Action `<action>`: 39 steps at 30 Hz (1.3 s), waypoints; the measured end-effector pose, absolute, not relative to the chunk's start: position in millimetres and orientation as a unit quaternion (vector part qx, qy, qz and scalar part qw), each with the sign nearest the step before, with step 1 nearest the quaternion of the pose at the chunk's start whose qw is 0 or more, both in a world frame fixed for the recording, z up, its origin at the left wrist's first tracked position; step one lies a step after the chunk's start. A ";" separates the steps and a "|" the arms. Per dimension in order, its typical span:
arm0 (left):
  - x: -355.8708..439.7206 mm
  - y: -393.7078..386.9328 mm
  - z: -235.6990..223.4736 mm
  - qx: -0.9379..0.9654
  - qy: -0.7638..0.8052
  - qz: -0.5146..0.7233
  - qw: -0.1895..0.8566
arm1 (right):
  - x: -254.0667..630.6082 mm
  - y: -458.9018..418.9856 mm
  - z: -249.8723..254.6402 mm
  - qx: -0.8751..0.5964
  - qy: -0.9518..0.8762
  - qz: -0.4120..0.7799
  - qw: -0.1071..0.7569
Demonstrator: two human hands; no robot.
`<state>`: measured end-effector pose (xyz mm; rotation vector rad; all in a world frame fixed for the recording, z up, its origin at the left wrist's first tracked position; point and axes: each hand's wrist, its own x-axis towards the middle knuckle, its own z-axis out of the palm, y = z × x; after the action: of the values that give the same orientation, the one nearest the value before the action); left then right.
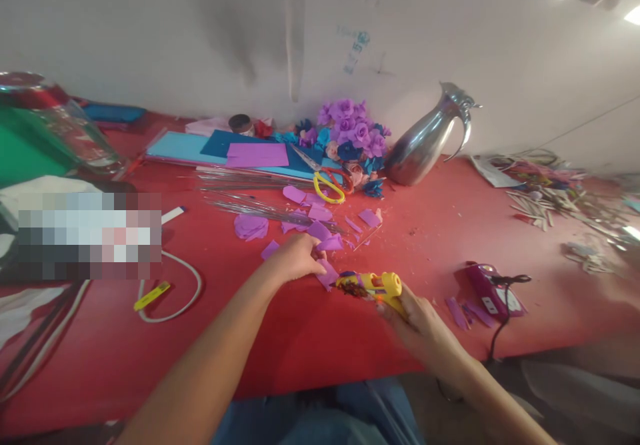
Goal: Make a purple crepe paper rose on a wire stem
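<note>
My right hand (417, 318) is closed around the handle of a yellow glue gun (377, 283), its nozzle pointing left. That nozzle meets or nearly meets a purple paper piece (327, 274), which my left hand (300, 258) pinches between thumb and fingers. Just beyond my left hand lie more cut purple pieces (320, 213) and a stack of rounded purple petals (251, 226). Thin metal wires (250, 198) run behind them. Scissors with yellow and red handles (327, 185) rest past the pieces.
Purple paper flowers (353, 125) stand by the wall, next to a leaning metal jug (427, 138). Coloured sheets (257, 154) lie left of them. A magenta power box (493, 289) with a black cord sits right. A yellow marker (153, 295) and a clear jar (75, 125) are left.
</note>
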<state>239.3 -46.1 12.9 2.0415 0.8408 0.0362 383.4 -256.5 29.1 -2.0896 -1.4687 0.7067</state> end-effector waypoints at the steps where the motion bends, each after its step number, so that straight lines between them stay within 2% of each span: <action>1: 239.2 -46.5 14.0 0.825 0.341 0.015 0.450 | 382.5 -255.5 29.3 -0.767 -0.539 0.255 0.235; 9: 239.9 -46.9 14.3 0.828 0.331 0.017 0.452 | 380.8 -255.3 29.0 -0.777 -0.549 0.234 0.201; 39: 239.0 -47.4 15.4 0.834 0.320 0.012 0.449 | 393.0 -251.3 29.7 -0.798 -0.545 0.187 0.180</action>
<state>239.0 -47.4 15.4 2.0629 0.7906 0.0301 393.0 -251.3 29.7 -2.2536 -1.5390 0.5278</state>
